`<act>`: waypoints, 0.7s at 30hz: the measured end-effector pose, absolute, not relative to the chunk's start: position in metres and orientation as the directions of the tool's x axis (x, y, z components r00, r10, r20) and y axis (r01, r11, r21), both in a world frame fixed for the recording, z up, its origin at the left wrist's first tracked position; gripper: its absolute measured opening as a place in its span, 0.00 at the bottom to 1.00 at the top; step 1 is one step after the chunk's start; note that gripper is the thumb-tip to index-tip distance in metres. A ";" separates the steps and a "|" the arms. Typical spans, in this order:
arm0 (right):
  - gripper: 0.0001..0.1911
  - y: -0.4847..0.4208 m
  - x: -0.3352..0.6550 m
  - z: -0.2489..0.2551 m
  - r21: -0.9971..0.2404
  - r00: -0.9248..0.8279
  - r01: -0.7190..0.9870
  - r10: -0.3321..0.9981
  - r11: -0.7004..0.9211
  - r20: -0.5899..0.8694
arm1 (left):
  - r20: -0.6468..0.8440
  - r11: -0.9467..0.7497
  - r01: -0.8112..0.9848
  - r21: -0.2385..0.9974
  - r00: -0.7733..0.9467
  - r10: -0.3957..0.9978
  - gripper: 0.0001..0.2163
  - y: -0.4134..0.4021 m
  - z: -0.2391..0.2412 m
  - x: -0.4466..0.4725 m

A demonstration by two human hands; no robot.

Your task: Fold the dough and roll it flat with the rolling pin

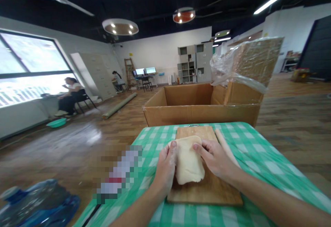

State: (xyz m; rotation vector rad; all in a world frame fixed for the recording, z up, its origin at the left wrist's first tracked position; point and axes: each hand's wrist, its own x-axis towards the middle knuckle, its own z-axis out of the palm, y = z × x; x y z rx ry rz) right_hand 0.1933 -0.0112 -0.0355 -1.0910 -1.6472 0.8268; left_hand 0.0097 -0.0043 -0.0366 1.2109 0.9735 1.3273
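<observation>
A flattened sheet of pale dough point(190, 163) hangs between my two hands, above the wooden cutting board point(207, 194). My left hand point(167, 161) grips its left edge, thumb on top and fingers behind. On the upper right edge, my right hand point(210, 154) pinches the dough with the thumb in front and the fingers underneath. The lower end of the sheet droops and has a slightly ragged rim. Just right of the board lies a pale rolling pin point(226, 146), partly hidden by my right hand and forearm.
A green-and-white checked tablecloth point(258, 158) covers the table. A pixelated item point(120, 173) lies at its left edge. Beyond stands a big open cardboard box point(186, 115). A large blue water bottle point(38, 203) is on the floor at left. Two people sit farther back.
</observation>
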 end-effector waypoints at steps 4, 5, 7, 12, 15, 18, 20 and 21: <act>0.27 -0.009 0.194 -0.033 -0.909 -0.057 0.205 0.931 0.363 0.359 | 0.089 -0.042 -0.222 0.974 0.203 0.975 0.23 -0.004 -0.038 0.013; 0.27 -0.009 0.192 -0.034 -0.924 -0.061 0.167 0.939 0.345 0.340 | 0.096 -0.059 -0.191 0.980 0.193 0.977 0.23 -0.005 -0.038 0.013; 0.29 -0.011 0.188 -0.036 -0.955 -0.104 0.113 0.959 0.274 0.263 | 0.112 -0.092 -0.124 0.988 0.166 0.980 0.23 -0.006 -0.036 0.013; 0.33 -0.012 0.187 -0.040 -0.952 -0.099 0.205 0.972 0.229 0.212 | 0.136 -0.133 -0.034 0.991 0.147 0.980 0.24 -0.008 -0.034 0.008; 0.33 -0.009 0.191 -0.038 -0.945 -0.067 0.221 0.971 0.240 0.231 | 0.153 -0.152 -0.017 0.988 0.119 0.981 0.25 -0.005 -0.038 0.006; 0.33 -0.009 0.190 -0.037 -0.965 -0.103 0.142 0.973 0.221 0.207 | 0.180 -0.179 -0.026 0.984 0.092 0.979 0.25 -0.004 -0.041 0.005; 0.31 -0.012 0.186 -0.038 -0.979 -0.120 0.062 0.975 0.194 0.186 | 0.186 -0.184 -0.029 0.982 0.131 0.974 0.25 -0.006 -0.041 0.007; 0.29 -0.014 0.184 -0.039 -0.984 -0.102 0.043 0.980 0.175 0.169 | 0.182 -0.180 -0.025 0.983 0.163 0.970 0.24 -0.007 -0.041 0.008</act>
